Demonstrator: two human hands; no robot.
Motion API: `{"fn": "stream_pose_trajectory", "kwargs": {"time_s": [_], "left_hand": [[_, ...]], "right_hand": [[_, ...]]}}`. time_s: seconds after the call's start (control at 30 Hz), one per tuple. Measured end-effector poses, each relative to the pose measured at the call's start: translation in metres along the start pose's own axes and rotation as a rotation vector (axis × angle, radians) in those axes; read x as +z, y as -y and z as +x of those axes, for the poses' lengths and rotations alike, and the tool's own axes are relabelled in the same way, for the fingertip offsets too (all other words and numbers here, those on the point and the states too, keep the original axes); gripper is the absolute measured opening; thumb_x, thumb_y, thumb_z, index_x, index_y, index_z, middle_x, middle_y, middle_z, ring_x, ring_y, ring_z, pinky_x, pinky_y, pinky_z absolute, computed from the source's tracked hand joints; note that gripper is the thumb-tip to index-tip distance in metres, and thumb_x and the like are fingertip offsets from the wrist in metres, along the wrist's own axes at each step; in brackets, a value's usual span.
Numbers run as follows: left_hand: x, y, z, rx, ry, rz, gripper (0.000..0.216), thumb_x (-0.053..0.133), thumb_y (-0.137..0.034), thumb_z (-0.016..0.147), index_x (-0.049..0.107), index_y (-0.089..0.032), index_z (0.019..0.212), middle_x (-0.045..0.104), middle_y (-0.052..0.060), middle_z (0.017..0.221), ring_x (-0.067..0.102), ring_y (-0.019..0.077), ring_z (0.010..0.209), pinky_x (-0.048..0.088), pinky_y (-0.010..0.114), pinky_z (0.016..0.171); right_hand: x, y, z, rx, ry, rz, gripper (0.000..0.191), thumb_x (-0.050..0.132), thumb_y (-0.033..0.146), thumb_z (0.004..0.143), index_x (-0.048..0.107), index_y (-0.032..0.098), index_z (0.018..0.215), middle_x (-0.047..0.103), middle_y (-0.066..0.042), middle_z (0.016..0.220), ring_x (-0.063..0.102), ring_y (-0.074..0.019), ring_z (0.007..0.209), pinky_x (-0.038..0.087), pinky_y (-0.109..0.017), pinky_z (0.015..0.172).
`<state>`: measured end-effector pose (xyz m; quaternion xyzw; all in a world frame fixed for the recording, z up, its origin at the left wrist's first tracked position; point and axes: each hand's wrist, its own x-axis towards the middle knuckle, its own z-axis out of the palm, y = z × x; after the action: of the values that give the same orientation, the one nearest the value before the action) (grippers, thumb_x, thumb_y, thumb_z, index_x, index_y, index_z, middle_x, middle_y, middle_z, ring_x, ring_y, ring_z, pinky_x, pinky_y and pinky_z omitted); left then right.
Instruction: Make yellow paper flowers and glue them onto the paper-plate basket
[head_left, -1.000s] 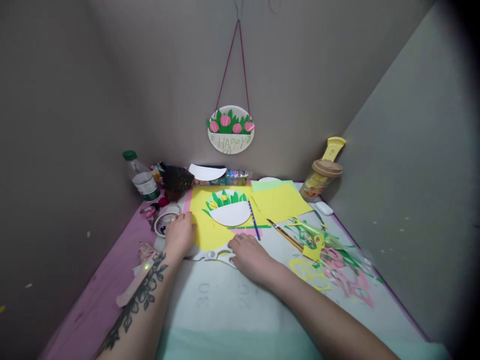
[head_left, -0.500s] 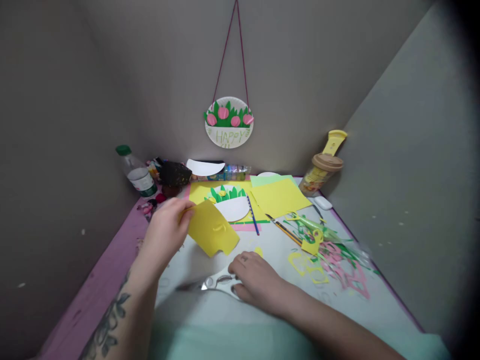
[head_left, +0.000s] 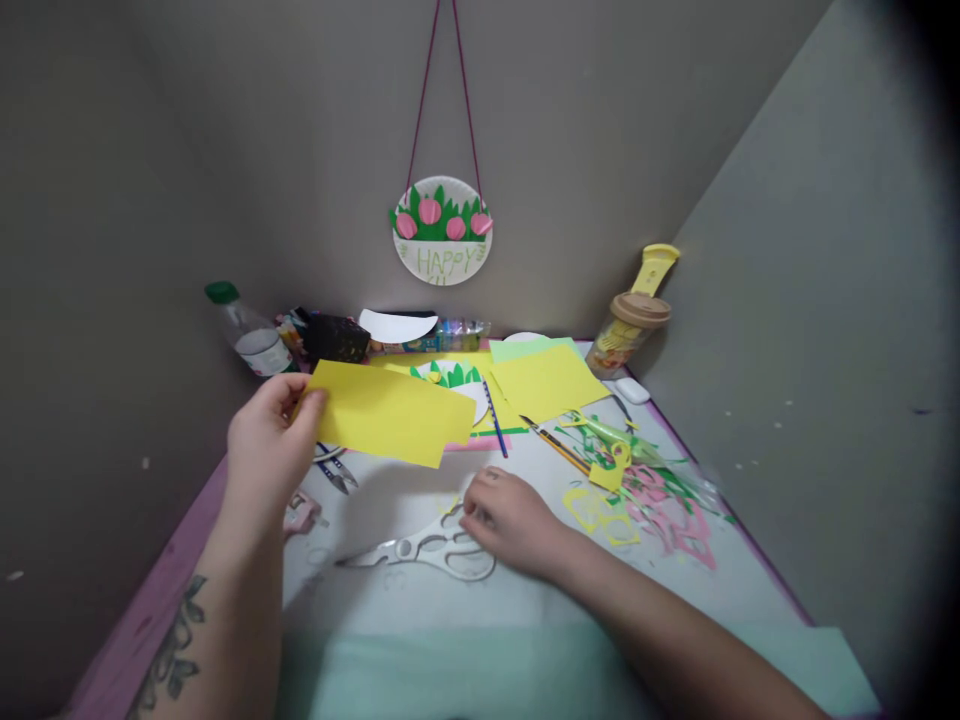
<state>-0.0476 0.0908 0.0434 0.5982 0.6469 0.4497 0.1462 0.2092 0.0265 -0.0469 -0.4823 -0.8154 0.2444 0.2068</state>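
My left hand (head_left: pixel 274 435) pinches the left end of a yellow paper sheet (head_left: pixel 390 410), held up above the table, with a notch cut in its lower right corner. White-handled scissors (head_left: pixel 427 548) lie on the white table surface, blades pointing left. My right hand (head_left: pixel 514 525) is beside their handles with its fingers curled; what they hold, if anything, is hidden. A bit of yellow paper (head_left: pixel 452 507) shows by its fingertips. Behind the sheet, partly covered, rests a cut paper plate (head_left: pixel 474 400) with green paper leaves and yellow flower pieces.
A pencil (head_left: pixel 495 418), craft knife (head_left: pixel 555 445), yellow sheet (head_left: pixel 551 378) and paper scraps (head_left: pixel 660 500) lie to the right. A lidded cup (head_left: pixel 628 328) and a bottle (head_left: pixel 247 335) stand at the back. A decorated plate (head_left: pixel 442 260) hangs on the wall.
My left hand has moved left and turned the yellow sheet flatter and wider to view. My right hand has slipped off the scissors' handles, which now rest on the table.
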Motion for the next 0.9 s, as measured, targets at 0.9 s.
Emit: {"fn": "stream_pose_trajectory", "kwargs": {"time_s": [0.9], "left_hand": [[0.094,-0.025,-0.058,-0.586,0.276,-1.136,0.042,0.067,-0.015,0.066,0.061,-0.016,0.108,0.068,0.008,0.108,0.064,0.0238,0.098,0.052,0.035,0.084]], "right_hand": [[-0.048,-0.042,0.008,0.28,-0.096,0.176,0.017,0.058,0.031,0.076,0.06,0.018,0.087,0.061,-0.004,0.086,0.055,-0.0171,0.08,0.04,-0.027,0.069]]}}
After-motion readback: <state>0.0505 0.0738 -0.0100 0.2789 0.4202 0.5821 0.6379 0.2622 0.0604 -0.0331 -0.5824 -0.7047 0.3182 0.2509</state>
